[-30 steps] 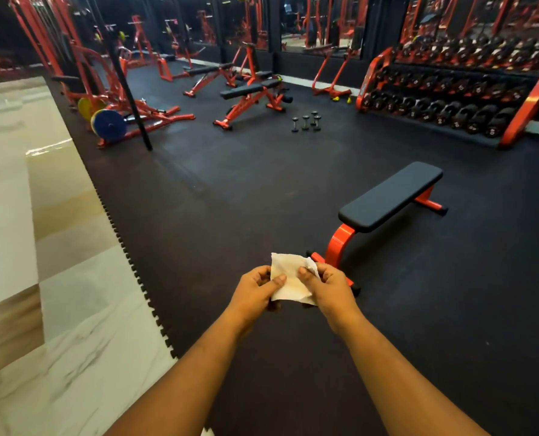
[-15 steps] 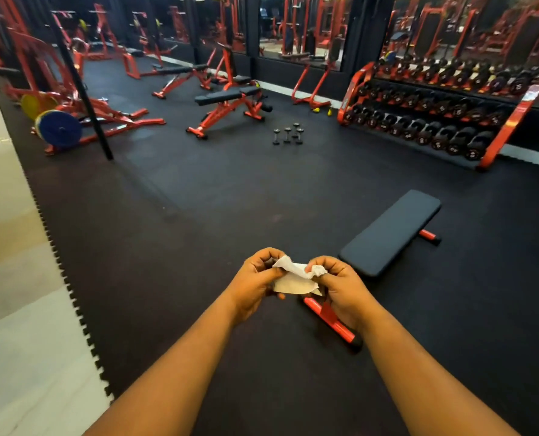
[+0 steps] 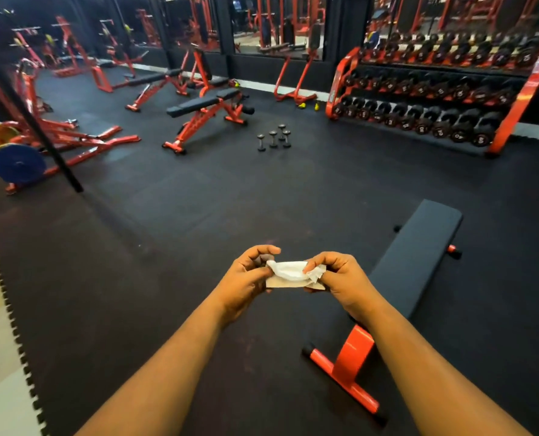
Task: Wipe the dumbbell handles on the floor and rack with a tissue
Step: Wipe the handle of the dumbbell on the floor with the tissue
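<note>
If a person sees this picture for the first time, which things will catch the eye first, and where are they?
First, the left hand and right hand, low in the centre, pinching a crumpled white tissue between them. Then the flat black bench with red legs just right of them, and the long red rack of black dumbbells at the far right.

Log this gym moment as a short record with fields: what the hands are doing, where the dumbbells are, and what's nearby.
left hand: pinches the tissue's left end
right hand: pinches its right end
tissue: white, partly folded, held between both hands above the floor mat
floor dumbbells: small group standing on end, far ahead, untouched
dumbbell rack: red frame, rows of dumbbells, far right
flat bench: black pad, just right of the hands
wiping: not yet begun
</note>
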Available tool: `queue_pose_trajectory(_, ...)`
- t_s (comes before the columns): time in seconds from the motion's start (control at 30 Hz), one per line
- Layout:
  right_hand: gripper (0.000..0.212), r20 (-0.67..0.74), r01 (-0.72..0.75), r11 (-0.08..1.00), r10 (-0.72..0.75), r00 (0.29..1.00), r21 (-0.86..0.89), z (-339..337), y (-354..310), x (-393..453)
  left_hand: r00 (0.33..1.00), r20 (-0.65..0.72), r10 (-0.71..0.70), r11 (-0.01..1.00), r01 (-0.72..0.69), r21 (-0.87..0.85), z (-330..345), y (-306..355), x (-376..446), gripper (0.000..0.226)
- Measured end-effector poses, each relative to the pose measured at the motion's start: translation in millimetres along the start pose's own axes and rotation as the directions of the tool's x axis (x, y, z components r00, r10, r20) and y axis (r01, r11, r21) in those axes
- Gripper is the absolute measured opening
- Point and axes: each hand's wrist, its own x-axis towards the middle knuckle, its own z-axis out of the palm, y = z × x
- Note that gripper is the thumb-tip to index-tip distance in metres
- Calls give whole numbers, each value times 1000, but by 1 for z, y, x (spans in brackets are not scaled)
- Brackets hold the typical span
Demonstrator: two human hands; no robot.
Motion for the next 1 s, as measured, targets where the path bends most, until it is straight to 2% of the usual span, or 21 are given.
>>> queue_pose_trajectory(0.1, 31, 15, 1, 1000, -1, 1000, -9, -21, -9, 72, 999, -35, 31, 994, -27, 107, -17, 9, 70, 42)
queue_pose_trajectory(0.17, 34, 28, 10, 998, -9, 1000, -55, -33, -14, 122, 996, -76, 40, 997, -35, 71, -30, 14, 119, 28)
queue_pose_trajectory(0.23, 38, 40, 40, 989, -34, 999, -139, -40, -16, 171, 995, -99, -10, 1000, 8, -21, -41, 18, 168, 16)
queue_pose_trajectory(0.3, 44, 40, 83, 971, -76, 996, -226, -41, -12, 223, 996, -16, -93, 994, 92, -51, -50, 18, 222, 29)
queue_pose_trajectory(0.33, 45, 32, 101, 958, -96, 995, -270, -41, -9, 248, 991, 30, -130, 991, 130, -2, -54, 19, 247, 35)
queue_pose_trajectory(0.4, 46, 16, 138, 927, -141, 990, -349, -42, -4, 303, 988, 64, -139, 981, 129, 143, -70, 19, 303, 30)
queue_pose_trajectory(0.43, 47, 10, 150, 914, -159, 987, -378, -43, 0, 331, 990, 53, -128, 980, 117, 164, -80, 17, 332, 24)
queue_pose_trajectory(0.53, 53, 13, 183, 863, -201, 979, -472, -56, 6, 396, 988, -18, -154, 988, 154, 0, -112, 26, 412, 14)
queue_pose_trajectory(0.6, 57, -5, 181, 842, -213, 977, -509, -72, 8, 441, 983, -12, -183, 980, 181, -76, -134, 41, 469, 15)
queue_pose_trajectory(0.7, 52, -118, 115, 830, -212, 970, -546, -95, 2, 503, 984, 48, -169, 984, 166, 57, -154, 55, 545, 19)
queue_pose_trajectory(0.8, 22, -204, 25, 891, -131, 970, -454, -98, -18, 581, 968, 201, -153, 975, 115, 189, -155, 59, 623, 18)
queue_pose_trajectory(0.9, 28, -115, -90, 853, 35, 993, -514, -108, -25, 661, 944, 302, -132, 963, 50, 263, -148, 60, 699, 18)
queue_pose_trajectory(1.0, 12, -47, -109, 798, 101, 994, -592, -134, -16, 733, 941, 317, -123, 942, 10, 335, -147, 63, 777, 25)
